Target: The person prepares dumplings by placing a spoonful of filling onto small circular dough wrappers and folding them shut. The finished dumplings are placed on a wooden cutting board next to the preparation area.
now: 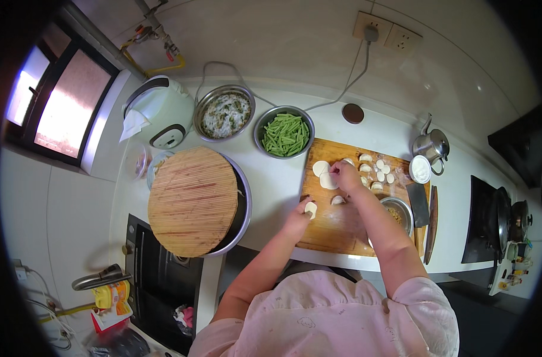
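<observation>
Head view: holding a round dumpling wrapper (311,210) in left fingers (302,207), with two flat wrappers (321,169) around eight o'clock from nearer right fingers (338,169), grip unclear.

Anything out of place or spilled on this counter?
One thing: the round slatted board sits off-centre over the large grey basin, leaving a dark gap on the right. No clear spill or damage elsewhere; the floury cutting board looks normal for the dough rounds on it.
</observation>
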`<state>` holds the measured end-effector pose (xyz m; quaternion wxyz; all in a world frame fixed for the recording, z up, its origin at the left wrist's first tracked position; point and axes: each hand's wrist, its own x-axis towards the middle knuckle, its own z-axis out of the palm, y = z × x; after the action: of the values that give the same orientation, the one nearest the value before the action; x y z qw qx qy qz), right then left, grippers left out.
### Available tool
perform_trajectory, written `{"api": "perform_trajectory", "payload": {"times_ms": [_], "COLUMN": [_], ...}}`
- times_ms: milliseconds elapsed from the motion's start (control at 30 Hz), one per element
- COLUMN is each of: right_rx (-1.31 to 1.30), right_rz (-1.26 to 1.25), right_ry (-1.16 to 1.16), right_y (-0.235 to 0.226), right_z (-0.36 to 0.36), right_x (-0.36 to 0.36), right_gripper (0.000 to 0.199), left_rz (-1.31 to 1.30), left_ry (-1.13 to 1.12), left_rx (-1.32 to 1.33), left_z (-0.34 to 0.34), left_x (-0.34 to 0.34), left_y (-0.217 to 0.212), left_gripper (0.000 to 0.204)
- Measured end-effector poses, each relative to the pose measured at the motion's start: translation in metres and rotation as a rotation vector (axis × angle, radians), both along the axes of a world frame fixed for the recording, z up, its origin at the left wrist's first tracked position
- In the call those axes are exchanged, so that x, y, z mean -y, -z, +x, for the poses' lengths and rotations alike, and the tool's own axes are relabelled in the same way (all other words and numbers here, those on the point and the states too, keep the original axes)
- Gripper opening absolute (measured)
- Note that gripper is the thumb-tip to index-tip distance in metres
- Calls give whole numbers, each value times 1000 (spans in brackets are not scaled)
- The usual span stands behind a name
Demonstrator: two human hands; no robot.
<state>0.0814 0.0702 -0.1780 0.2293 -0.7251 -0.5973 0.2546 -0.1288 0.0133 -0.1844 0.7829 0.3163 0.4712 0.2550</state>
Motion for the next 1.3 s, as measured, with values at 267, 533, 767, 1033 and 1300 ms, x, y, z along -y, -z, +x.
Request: {"api": "perform_trajectory", "payload": {"times_ms": [267,533,767,1033,1300], "right_rx": [-37,-1,31,-31,-179], "right_rz": [-42,-12,74,364,394], "right_ry": [4,-58,-80,-238,-10], "right_y": [4,-7,-16,-56,-106], "right_z": [3,1,-8,-57,-48], "right_x": [-4,0,9,48,124], "right_gripper": [8,6,12,21,20], "left_rz": [417,444,386,-374,-384], "left_ry": [83,-78,-88,-344,-211], "left_rx": [-215,-241,-187,462,737], "left_z": [1,-3,-2,6,23], "left_x": [1,-5,-6,-7,-11], "left_y": [31,25,19,-16,-41], "left_gripper": [52,35,31,35,42]}}
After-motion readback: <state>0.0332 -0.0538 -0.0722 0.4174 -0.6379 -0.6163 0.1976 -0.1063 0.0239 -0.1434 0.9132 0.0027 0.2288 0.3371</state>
